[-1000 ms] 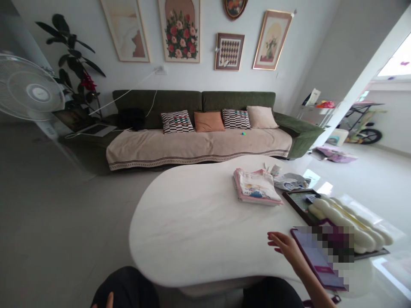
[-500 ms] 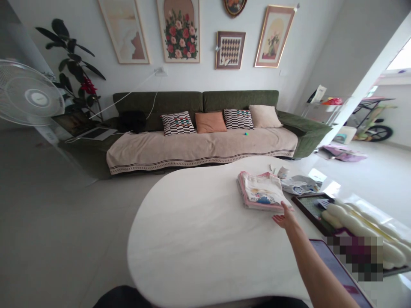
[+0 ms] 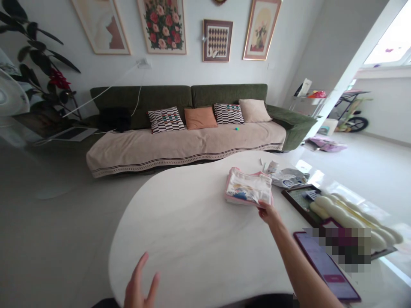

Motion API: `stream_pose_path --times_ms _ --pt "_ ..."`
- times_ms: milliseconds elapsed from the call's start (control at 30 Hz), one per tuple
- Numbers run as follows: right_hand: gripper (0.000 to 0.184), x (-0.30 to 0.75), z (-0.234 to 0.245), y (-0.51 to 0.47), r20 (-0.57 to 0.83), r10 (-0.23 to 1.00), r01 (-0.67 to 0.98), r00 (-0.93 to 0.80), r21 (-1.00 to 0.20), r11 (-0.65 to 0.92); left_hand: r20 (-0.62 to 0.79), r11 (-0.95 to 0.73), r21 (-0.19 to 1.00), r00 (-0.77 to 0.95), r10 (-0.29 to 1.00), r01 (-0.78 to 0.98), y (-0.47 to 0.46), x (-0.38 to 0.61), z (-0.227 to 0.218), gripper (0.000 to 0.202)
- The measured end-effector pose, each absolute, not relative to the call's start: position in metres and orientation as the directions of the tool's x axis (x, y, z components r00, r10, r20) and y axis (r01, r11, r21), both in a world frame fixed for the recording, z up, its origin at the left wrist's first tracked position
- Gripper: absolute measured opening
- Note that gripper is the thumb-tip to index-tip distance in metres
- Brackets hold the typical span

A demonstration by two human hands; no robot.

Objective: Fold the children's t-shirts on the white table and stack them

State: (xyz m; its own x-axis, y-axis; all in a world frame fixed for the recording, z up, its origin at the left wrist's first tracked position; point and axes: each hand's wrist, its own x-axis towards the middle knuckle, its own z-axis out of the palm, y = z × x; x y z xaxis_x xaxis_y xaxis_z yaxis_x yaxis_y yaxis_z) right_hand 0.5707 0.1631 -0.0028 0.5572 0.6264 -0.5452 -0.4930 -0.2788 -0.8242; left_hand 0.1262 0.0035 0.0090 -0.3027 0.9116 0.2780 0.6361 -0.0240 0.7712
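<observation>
Clothes [image 3: 245,185], folded in a neat stack with printed white cloth uppermost, lie on the far right part of the white table [image 3: 173,239], just beside a crumpled bag [image 3: 287,177] and a dark-rimmed tray [image 3: 296,208]. Right hand [image 3: 267,210] has the near right corner, thumb over the edge and fingers curled below; how many layers sit in that pinch I cannot tell. Left hand [image 3: 140,283] is spread wide over the table's near side, holding nothing, well apart from the stack. With only 1 corner held, the layers could slip or fan out, so good handling would mean gripping every layer together, or just the top 1 cleanly, with the free hand steadying the opposite corner and the right forearm clear of the tablet [image 3: 316,256].
</observation>
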Motion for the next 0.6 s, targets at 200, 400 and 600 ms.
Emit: stream_pose_path --times_ms 200,400,600 --pt "0.029 0.523 -0.005 0.062 -0.586 0.768 -0.405 0.258 -0.788 -0.465 -0.134 0.115 0.933 0.034 0.99 0.342 0.097 0.206 0.021 0.059" --pt "0.047 0.6 0.018 0.045 -0.311 0.833 0.3 0.457 -0.828 -0.473 -0.147 0.005 0.836 0.217 0.965 0.548 0.176 0.239 0.04 0.041" --pt "0.034 0.592 0.035 0.122 0.024 0.883 0.631 0.468 -0.708 -0.315 -0.078 -0.069 0.744 0.189 0.979 0.665 0.182 0.307 0.041 0.029"
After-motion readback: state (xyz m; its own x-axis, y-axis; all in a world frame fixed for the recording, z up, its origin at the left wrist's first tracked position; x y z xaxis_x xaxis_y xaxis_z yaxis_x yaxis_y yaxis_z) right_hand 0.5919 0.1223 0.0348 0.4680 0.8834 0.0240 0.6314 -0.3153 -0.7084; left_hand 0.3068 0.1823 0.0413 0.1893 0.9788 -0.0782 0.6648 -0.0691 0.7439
